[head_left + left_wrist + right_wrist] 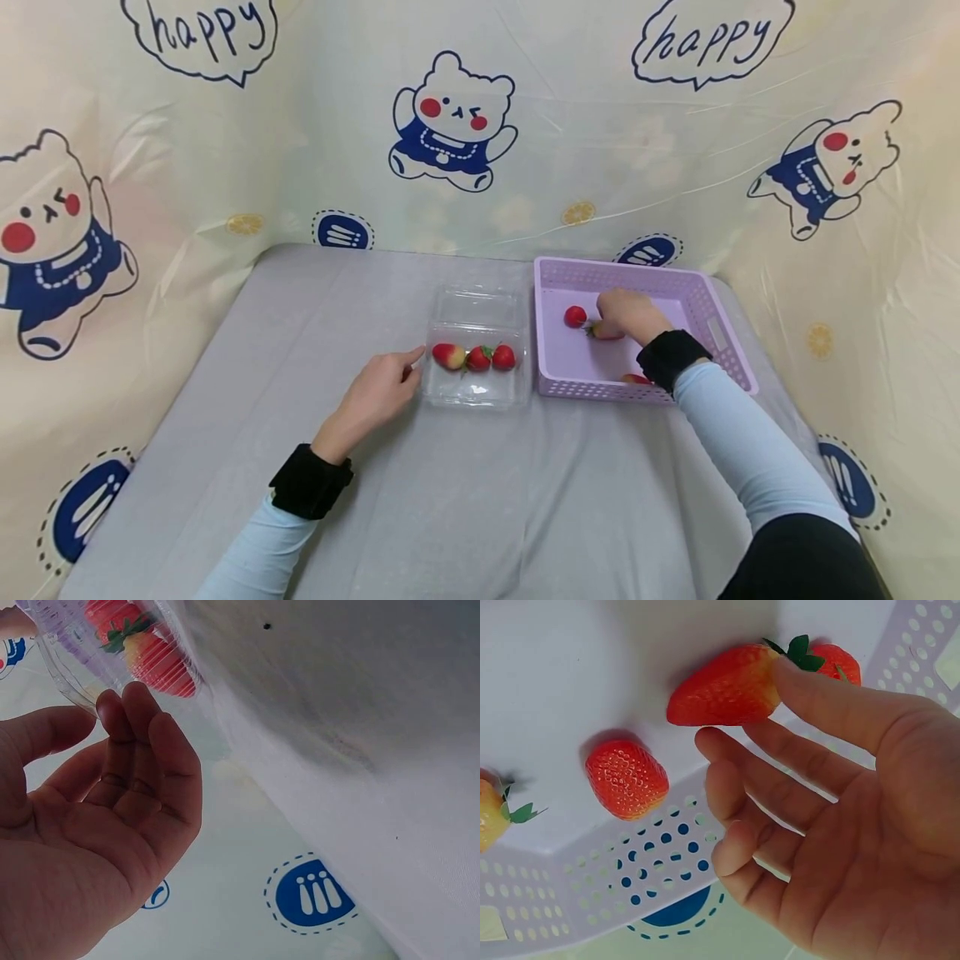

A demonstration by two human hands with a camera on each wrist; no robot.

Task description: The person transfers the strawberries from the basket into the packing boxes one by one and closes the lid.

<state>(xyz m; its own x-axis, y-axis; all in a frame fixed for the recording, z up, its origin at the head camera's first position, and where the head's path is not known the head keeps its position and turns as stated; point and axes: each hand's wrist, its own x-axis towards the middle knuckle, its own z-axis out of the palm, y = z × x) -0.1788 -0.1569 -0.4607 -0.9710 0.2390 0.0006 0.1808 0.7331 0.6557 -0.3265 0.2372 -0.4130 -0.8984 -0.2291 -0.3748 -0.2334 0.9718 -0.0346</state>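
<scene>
Pinching a long strawberry [724,686] near its leafy end, we had our right hand [632,315] inside the lilac basket [573,387]. The fruit was red, tapering to a blunt tip and paling to yellow beneath dark green leaves; whether it touched the basket floor, we could not tell. Our thumb lay along one side, and the other fingers curved loosely opposite. Just past our fingertips lay a seeded red strawberry [626,780]. To the left of that grip, our left hand [378,392], fingers bent, pinched the near edge of a clear container [478,387] with three strawberries [478,359] in a row. Both our forearms reached forward, wearing black wristbands [311,482].
</scene>
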